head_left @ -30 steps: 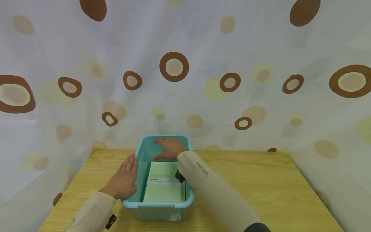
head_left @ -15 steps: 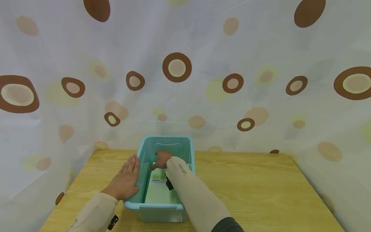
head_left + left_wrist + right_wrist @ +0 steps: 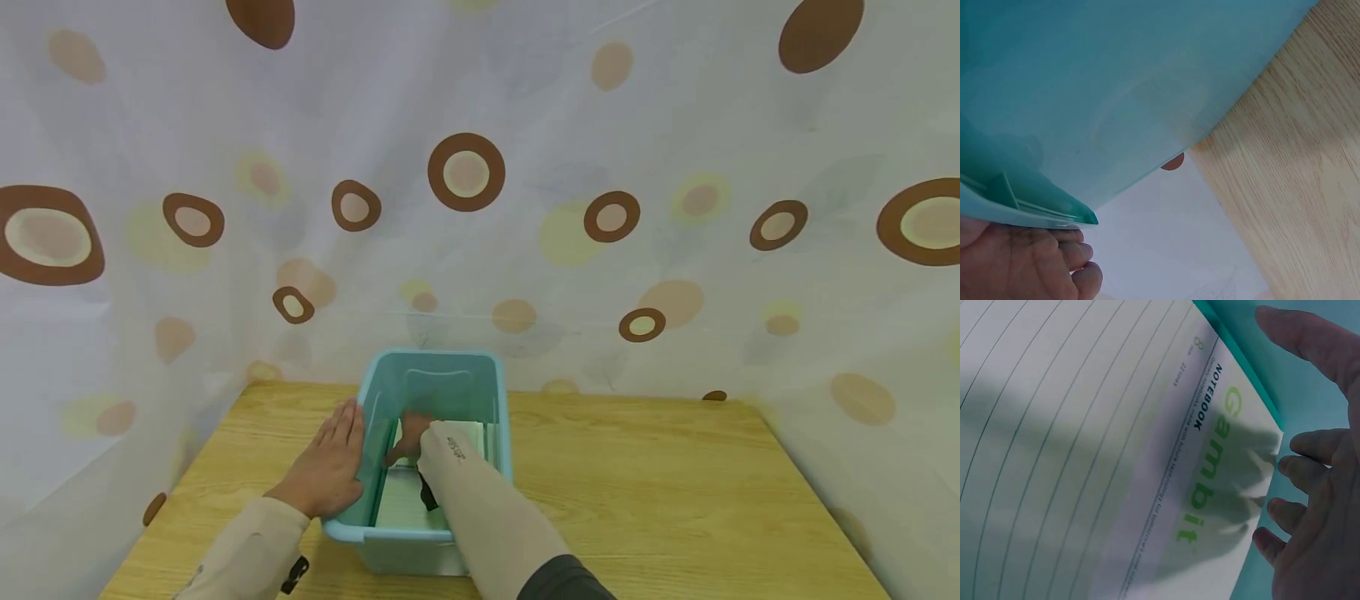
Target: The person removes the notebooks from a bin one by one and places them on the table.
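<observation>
A light blue-green plastic bin [image 3: 412,554] stands on the table. Inside it lies a pale green notebook [image 3: 401,504], printed "Gambit" and "NOTEBOOK" with ruled lines, flat on top; a darker teal edge [image 3: 1260,390] shows along its side in the right wrist view. My left hand [image 3: 326,467] rests with straight fingers along the bin's left rim [image 3: 1035,219]. My right hand [image 3: 411,435] reaches down into the bin, over the far part of the notebook. In the right wrist view its fingertips [image 3: 1269,544] are right at the notebook's end edge, thumb spread apart from the fingers.
The wooden table [image 3: 660,500] extends to the right of the bin and a little to its left. Behind it hangs a white curtain [image 3: 540,275] with brown and yellow oval shapes, close to the bin's far end.
My right hand has moved from the bin's far end down and nearer, over the notebook's far part. My left hand stays on the rim. The view has shifted slightly.
</observation>
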Demonstrator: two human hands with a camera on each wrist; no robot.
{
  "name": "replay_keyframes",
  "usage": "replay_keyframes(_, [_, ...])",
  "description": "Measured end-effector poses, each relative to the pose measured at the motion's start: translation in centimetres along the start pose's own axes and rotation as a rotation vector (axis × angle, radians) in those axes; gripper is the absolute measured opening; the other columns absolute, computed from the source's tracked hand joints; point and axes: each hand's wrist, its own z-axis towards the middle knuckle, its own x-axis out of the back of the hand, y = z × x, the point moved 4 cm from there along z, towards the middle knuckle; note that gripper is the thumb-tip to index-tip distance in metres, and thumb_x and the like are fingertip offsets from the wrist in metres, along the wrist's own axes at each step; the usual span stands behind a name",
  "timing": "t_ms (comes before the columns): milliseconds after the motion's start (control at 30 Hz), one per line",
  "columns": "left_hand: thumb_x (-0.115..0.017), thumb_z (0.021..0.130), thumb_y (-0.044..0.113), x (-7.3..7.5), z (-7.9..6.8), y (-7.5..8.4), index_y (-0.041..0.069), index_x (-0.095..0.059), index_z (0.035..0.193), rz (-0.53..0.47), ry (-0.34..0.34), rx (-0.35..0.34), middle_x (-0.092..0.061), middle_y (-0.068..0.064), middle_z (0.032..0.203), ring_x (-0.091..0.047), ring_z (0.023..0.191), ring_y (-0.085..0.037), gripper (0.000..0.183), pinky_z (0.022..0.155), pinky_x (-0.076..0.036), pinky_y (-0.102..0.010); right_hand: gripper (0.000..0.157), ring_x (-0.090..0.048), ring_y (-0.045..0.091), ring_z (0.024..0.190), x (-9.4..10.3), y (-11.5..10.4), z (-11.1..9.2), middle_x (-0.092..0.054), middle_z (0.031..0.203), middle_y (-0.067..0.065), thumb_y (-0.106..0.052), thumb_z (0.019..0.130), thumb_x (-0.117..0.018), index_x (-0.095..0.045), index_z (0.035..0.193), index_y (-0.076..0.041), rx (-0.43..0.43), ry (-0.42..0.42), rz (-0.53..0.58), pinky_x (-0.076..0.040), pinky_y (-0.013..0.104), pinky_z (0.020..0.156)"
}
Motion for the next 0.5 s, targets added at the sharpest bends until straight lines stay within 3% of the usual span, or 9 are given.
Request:
replay_keyframes(167, [-0.050,0.075,0.004,0.0,0.0,0.3,-0.023,-0.016,0.141,-0.020,-0.005,-0.006,-0.011,-0.039,0.151,-0.011,0.140,-0.051,0.079,0.113,-0.015,-0.057,0.102,-0.025,0.025,0.143,-0.5,0.7,0.3,-0.030,0.155,0.003,-0.033,0.069,-0.086,-0.028,0.152,-0.016,-0.072,-0.032,-0.006,-0.026,0.042,0.114])
replay_keyframes(333, [-0.050,0.076,0.005,0.0,-0.1,0.2,-0.023,-0.016,0.141,-0.012,-0.010,-0.007,-0.011,-0.040,0.150,-0.011,0.141,-0.051,0.079,0.114,-0.015,-0.057,0.098,-0.038,0.021,0.137,-0.8,1.0,0.9,-0.040,0.149,0.001,-0.038,0.068,-0.086,-0.035,0.149,-0.017,-0.087,-0.015,-0.044,-0.035,0.039,0.109])
replay_keyframes(500, [-0.049,0.077,0.005,0.0,-0.1,0.0,-0.022,-0.015,0.142,-0.002,-0.011,0.011,-0.010,-0.038,0.152,-0.010,0.141,-0.050,0.078,0.114,-0.014,-0.057,0.089,-0.046,0.023,0.128,-1.2,1.1,1.3,-0.047,0.142,0.008,-0.042,0.072,-0.081,-0.042,0.145,-0.012,-0.109,-0.020,-0.140,-0.042,0.039,0.103])
